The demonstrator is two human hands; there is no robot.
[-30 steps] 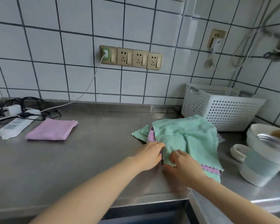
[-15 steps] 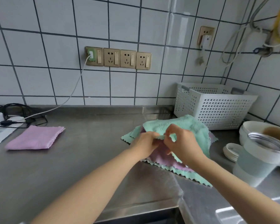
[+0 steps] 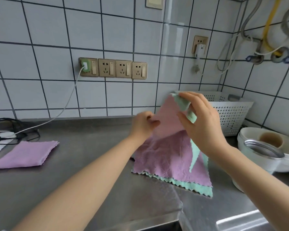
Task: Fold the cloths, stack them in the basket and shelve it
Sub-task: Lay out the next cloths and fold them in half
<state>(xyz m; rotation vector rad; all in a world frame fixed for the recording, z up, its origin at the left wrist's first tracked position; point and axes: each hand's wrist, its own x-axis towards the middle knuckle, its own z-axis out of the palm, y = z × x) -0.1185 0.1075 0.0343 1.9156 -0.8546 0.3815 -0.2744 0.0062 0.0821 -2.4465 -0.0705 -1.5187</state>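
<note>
On the steel desk (image 3: 90, 164), our left hand (image 3: 143, 125) and right hand (image 3: 202, 124) each pinch the raised two-sided cloth (image 3: 170, 154), both grips closed on its edge.

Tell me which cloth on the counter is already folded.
The purple folded cloth lying alone at the counter's left. The other cloth, purple and green, is unfolded, lifted by the left hand and right hand.

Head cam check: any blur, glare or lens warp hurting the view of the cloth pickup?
Head view: left hand motion-blurred at the lifted two-sided pink and green cloth; glossy white wall tiles show soft glare; wide-angle bends the grout lines; right hand sharper.
</note>
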